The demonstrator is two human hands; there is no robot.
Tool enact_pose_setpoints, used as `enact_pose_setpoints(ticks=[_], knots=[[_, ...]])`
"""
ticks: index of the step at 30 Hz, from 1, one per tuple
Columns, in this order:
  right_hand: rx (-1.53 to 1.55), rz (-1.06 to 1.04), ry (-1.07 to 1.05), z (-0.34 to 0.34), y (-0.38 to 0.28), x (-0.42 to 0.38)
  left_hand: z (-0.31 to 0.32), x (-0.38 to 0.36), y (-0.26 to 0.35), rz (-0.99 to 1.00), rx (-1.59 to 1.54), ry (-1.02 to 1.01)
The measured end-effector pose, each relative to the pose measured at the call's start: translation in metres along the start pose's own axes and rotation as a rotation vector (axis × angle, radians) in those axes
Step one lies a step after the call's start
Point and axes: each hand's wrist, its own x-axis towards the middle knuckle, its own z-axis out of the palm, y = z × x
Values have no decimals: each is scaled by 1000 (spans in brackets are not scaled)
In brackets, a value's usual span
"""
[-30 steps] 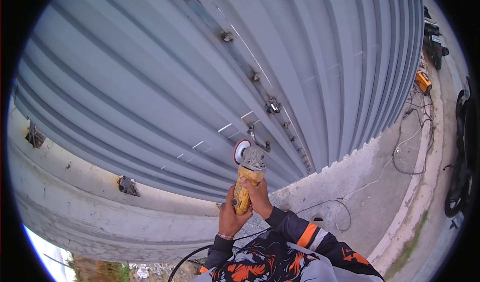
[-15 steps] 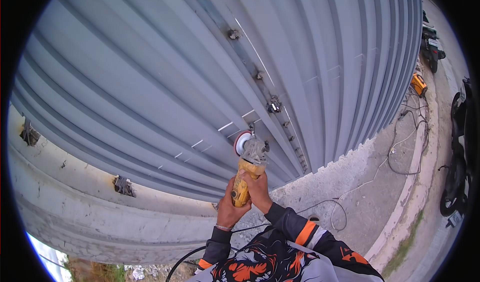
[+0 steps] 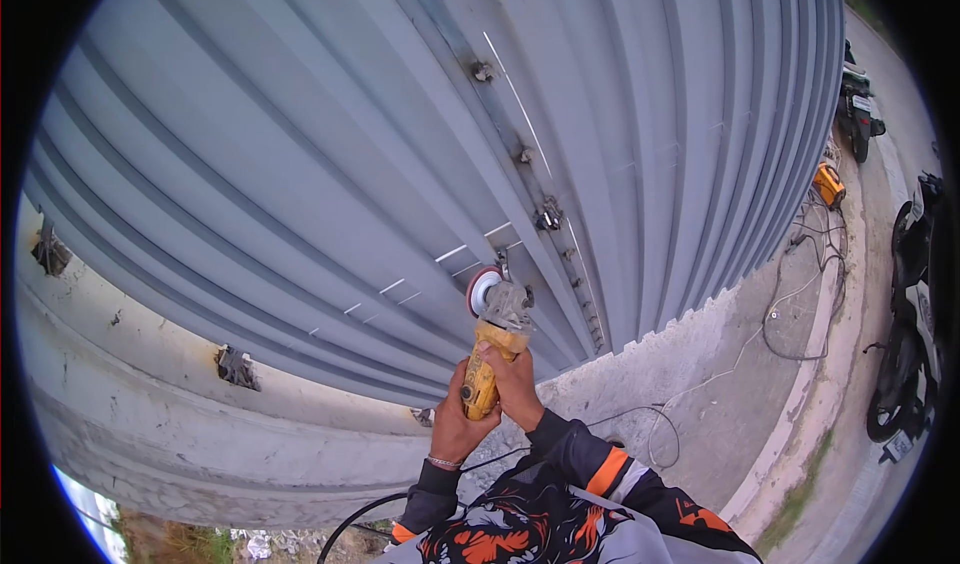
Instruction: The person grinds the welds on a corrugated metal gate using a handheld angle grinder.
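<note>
Both of my hands are wrapped around a worn yellow angle grinder (image 3: 485, 372) in the lower middle of the head view. My left hand (image 3: 462, 426) closes on its body from the left, a bracelet at the wrist. From the right, my right hand (image 3: 517, 389) grips it nearer the grey gear head. The grinder's disc (image 3: 484, 290), pale with a reddish rim, lies right at the grey corrugated metal panel (image 3: 390, 214), beside a small metal latch (image 3: 502, 260). White lines mark the panel to the left of the disc.
A dark slotted strip with rough lumps (image 3: 483, 71) runs up the panel. Below lies a concrete ledge (image 3: 200, 434). Cables (image 3: 765, 334) trail over the ground to an orange machine (image 3: 829, 184). Motorcycles (image 3: 905, 344) stand at the right.
The view has shifted slightly, so the ground, cables and motorcycles sit a little differently in it. My hands keep the same grip on the grinder, its disc still by the latch.
</note>
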Motion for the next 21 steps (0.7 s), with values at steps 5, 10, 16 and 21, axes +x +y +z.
enact_pose_setpoints(ticks=[5, 10, 16, 21], knots=[[-164, -2, -30, -3, -26, -30, 8, -24, 5, -74, -152, -30], [-362, -73, -92, -9, -50, -43, 30, -35, 2, -74, -409, -18], [-693, -146, -103, -31, -91, -24, 86, -25, 17, -33, -768, -132], [-1143, -229, -69, -37, -148, -14, 104, -5, 47, -32, -1125, -394]])
